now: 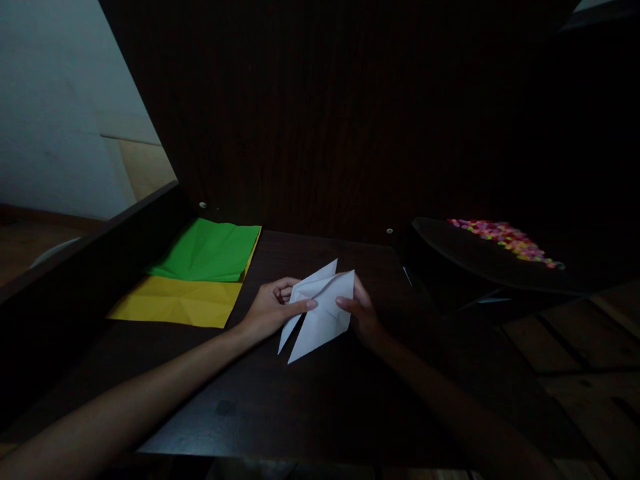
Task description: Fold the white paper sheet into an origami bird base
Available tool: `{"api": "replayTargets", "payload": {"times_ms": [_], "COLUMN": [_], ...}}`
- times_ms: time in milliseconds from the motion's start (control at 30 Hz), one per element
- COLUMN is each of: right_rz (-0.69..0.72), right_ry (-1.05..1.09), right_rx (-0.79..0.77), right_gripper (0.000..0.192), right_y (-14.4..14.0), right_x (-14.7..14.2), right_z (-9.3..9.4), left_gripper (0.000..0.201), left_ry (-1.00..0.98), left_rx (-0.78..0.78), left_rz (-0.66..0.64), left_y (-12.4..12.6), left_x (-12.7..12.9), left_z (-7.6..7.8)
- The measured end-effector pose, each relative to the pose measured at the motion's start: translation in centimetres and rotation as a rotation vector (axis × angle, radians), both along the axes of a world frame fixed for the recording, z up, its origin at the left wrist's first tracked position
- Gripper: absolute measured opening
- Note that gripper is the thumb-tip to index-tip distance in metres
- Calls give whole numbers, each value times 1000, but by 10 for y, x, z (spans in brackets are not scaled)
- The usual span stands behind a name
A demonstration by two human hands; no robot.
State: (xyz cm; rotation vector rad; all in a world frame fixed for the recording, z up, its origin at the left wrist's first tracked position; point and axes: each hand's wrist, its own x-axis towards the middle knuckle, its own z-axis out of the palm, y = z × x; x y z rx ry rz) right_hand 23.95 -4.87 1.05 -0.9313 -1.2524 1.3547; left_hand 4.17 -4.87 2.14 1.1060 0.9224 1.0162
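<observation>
A folded white paper [323,313] with two pointed flaps aimed down-left is held just above a dark wooden table [280,400]. My left hand [270,308] grips its left side, thumb lying across the front of the paper. My right hand [363,313] pinches its right edge between thumb and fingers. The scene is dim, and the right hand is mostly in shadow.
A creased green sheet [210,250] lies over a yellow sheet [180,301] at the table's back left. A dark tray [480,260] holding several small bright beads [505,237] stands at the right. A dark wooden panel rises behind the table.
</observation>
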Motion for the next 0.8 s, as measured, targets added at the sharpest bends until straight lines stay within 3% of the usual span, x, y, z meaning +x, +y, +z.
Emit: {"api": "replayTargets", "payload": {"times_ms": [167,367,533,667,800], "right_rz": [-22,-76,-53,25,2], "right_ry": [-60,59,44,32,-6], "right_rx": [3,-81,-52,-27,5], "right_gripper": [46,50,52,54,62], "right_y": [5,13,14,13,15], "right_x": [3,6,12,14,15], "right_z": [5,11,16,15,8], "left_gripper": [44,45,46,48,52], "left_ry": [89,119,148,177,203], "left_rx": [-81,-63,-26,37,107], "left_rz": [-52,-153,-254,-255,-201], "left_y": [0,1,5,10,14], "left_x": [-1,-5,-10,-11,-11], "left_z": [3,2,-4,-6,-2]}}
